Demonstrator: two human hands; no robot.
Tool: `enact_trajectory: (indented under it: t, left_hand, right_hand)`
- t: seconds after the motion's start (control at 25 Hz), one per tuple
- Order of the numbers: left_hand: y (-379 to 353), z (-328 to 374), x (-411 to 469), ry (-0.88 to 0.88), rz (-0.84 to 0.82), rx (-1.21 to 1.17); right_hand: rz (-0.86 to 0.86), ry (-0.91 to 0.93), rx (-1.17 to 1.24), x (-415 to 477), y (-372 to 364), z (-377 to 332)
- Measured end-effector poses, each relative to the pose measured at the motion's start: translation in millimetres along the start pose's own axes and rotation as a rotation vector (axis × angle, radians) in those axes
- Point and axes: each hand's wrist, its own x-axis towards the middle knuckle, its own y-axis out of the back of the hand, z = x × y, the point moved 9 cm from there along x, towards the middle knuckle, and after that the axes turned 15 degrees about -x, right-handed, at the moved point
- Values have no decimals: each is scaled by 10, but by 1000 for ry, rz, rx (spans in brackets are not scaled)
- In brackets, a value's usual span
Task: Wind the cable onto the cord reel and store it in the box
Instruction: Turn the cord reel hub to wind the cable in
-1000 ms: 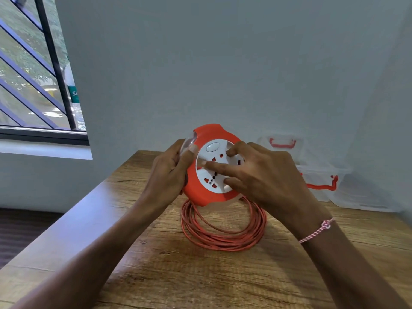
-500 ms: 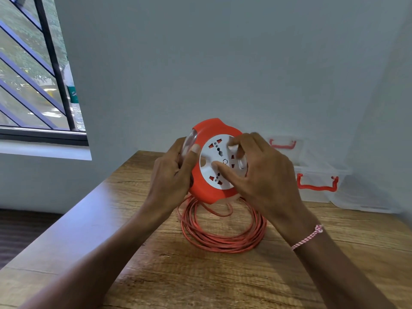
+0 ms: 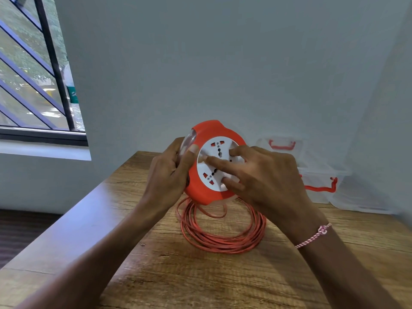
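An orange cord reel (image 3: 209,130) with a white socket face is held upright above the wooden table (image 3: 200,282). My left hand (image 3: 169,175) grips its left rim, thumb on the front edge. My right hand (image 3: 260,177) rests on the white socket disc, with fingers spread across it. Below the reel, a loose coil of orange cable (image 3: 223,233) lies on the table, and one strand runs up into the reel's underside. A clear plastic box (image 3: 321,175) with red handles stands at the back right against the wall.
The box's clear lid (image 3: 361,199) lies beside it near the right wall. A barred window (image 3: 33,74) is at the left, and the table's left edge drops to a dark floor (image 3: 20,233). A grey wall stands close behind the table.
The white socket disc has turned under my right fingers, which shifted across it. The reel stays in the same place and a small cable loop has risen below it.
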Motion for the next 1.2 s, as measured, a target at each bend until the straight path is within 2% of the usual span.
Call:
enact_trajectory:
  t: [0.12,0.24,0.28,0.32,0.4,0.6,0.76,0.96,1.04,1.2]
  left_hand:
    - [-22,11,-32,-39,23,43]
    - [-52,42,-61,-72,29,71]
    - [-57,47,-62,-75,26,74]
    - [-60,43,-57,-72,22,75]
    - [-33,22,-34,-59,29,82]
    - [117,-45,47,-2,48,62]
    - [85,-80,52,26,3,44]
    - [64,-81,43,5,-14,73]
    - [56,-78,35,-12,-4,88]
    - [35,-53,31,-44,24,108]
  right_hand:
    - [-5,-237,137,17,-5,140]
    - [-72,-576,443,-31,-156,265]
    - [-74,-634,490,-48,-190,282]
    - [-62,-639,486,-52,-197,289]
    - [-16,-538,409,-43,-159,286]
    - [-60,-89,141,-5,-178,111]
    - [-64,12,-53,-8,-187,-53]
    - [-17,-21,25,18,-124,-27]
    - [-20,-164,163,25,-127,66]
    - [-98,-581,457,-5,-264,230]
